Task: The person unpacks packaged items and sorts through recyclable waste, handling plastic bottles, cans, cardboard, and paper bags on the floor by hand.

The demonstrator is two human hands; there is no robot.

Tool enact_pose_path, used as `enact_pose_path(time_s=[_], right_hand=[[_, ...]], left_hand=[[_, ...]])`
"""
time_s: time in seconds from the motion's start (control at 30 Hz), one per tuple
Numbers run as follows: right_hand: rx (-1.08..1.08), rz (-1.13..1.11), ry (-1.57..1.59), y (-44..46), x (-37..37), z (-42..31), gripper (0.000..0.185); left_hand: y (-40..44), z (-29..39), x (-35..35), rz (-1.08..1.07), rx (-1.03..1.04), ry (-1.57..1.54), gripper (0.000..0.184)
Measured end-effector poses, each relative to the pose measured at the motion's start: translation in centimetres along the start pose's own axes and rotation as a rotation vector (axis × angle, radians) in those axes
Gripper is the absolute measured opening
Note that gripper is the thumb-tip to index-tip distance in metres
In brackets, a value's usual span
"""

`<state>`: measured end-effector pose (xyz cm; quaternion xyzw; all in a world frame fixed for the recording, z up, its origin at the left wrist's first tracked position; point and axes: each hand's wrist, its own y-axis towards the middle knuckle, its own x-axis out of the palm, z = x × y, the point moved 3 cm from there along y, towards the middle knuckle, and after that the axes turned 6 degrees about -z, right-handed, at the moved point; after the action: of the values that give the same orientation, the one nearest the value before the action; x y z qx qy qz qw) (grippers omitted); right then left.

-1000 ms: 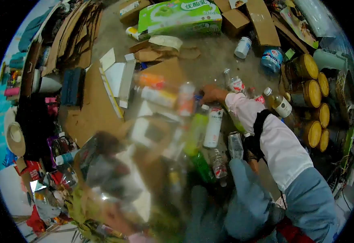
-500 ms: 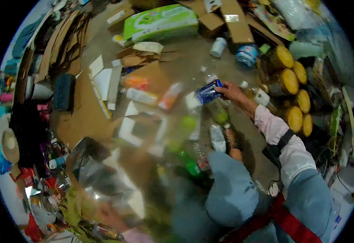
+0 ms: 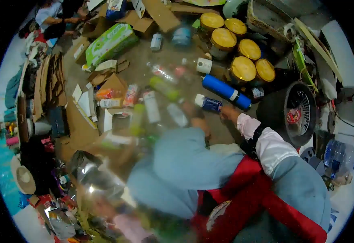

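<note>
My right hand [image 3: 228, 114] has its fingers closed on a small dark blue container [image 3: 211, 105] with a white end [image 3: 200, 100], held low above the floor. Just beyond it lies a long bright blue cylinder [image 3: 225, 92]. Down at the lower left, my left hand [image 3: 104, 206] is smeared by motion, so its fingers do not show clearly. It is nearest to a crumpled clear plastic bag [image 3: 100, 174]. Plastic bottles, among them a white bottle [image 3: 152, 107] and a yellow-green bottle [image 3: 164, 88], lie on the floor ahead of my knees.
Several yellow-lidded tubs [image 3: 243, 69] stand at the upper right, with a black round bin [image 3: 276, 115] nearer. Flattened cardboard [image 3: 43, 89] leans at the left. A green package [image 3: 110, 45] lies near the back, and another person [image 3: 53, 18] is at the far upper left.
My view has swung to the right and the scene has shifted left. The right hand still holds the blue container, now lower and closer to my knees. The left hand stays low and blurred.
</note>
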<state>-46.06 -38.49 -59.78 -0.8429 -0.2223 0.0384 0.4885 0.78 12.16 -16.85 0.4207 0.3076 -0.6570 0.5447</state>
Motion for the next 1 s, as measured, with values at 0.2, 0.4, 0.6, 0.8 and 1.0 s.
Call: enact_pose_path(time_s=[0.2, 0.4, 0.6, 0.8, 1.0], right_hand=[[-0.087, -0.126, -0.198, -8.9, -2.2, -0.2, 0.012], [-0.272, -0.258, -0.271, -13.5, -8.0, 1.6, 0.011], [-0.055, -0.092, -0.291, -18.1, -14.2, 2.7, 0.017], [-0.04, 0.085, -0.437, -25.9, -18.1, 0.8, 0.019], [-0.063, 0.154, -0.505, -28.2, -17.9, 0.2, 0.022]], left_hand=[[-0.3, -1.5, 0.7, 0.185, 0.13, -0.066, 0.044], [0.1, -0.2, 0.7, -0.009, 0.113, -0.478, 0.048], [1.1, -1.1, 1.3, 0.016, 0.14, -0.388, 0.04], [2.6, -0.1, 2.4, -0.034, 0.158, -0.319, 0.037], [1.1, 3.2, 2.5, -0.061, 0.188, -0.471, 0.035]])
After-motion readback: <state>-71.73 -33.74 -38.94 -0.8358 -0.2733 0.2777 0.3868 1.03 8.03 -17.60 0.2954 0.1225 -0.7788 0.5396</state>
